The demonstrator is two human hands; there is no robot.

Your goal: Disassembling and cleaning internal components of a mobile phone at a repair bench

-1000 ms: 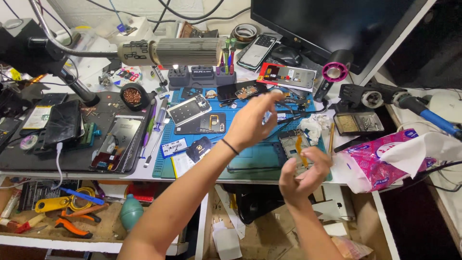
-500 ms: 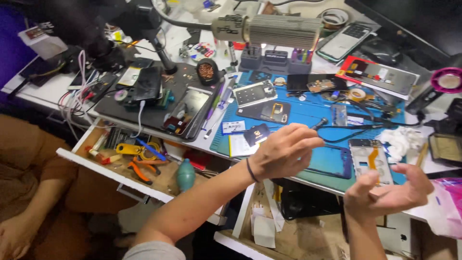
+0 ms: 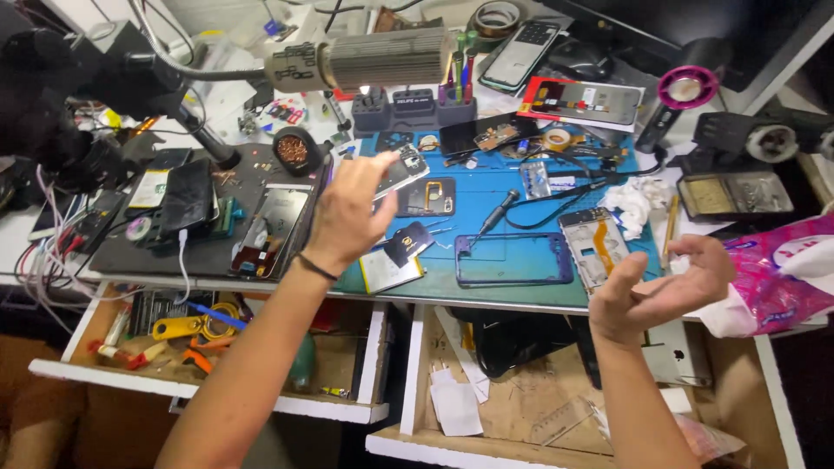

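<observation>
The left hand [image 3: 352, 208] is raised above the left edge of the blue work mat [image 3: 521, 226], its fingers loosely spread and slightly curled, with nothing gripped; a dark band is worn at its wrist. Beyond its fingertips, on the mat, a dismantled phone [image 3: 401, 169] is seen, and whether it is touched cannot be told. The right hand [image 3: 665, 287] is held at the mat's front right corner, palm turned up and fingers half curled and apart; nothing is seen held in it. A phone frame with an orange flex cable [image 3: 595, 247] is laid on the mat just left of that hand, and a bare blue phone frame [image 3: 512, 259] is laid near the mat's front edge between the two hands. A black screwdriver [image 3: 497, 211] is rested on the mat just behind that frame. A crumpled white tissue [image 3: 634, 201] is found at the mat's right edge. Left of the mat, a dark tray [image 3: 208, 252] with opened phones is placed.
</observation>
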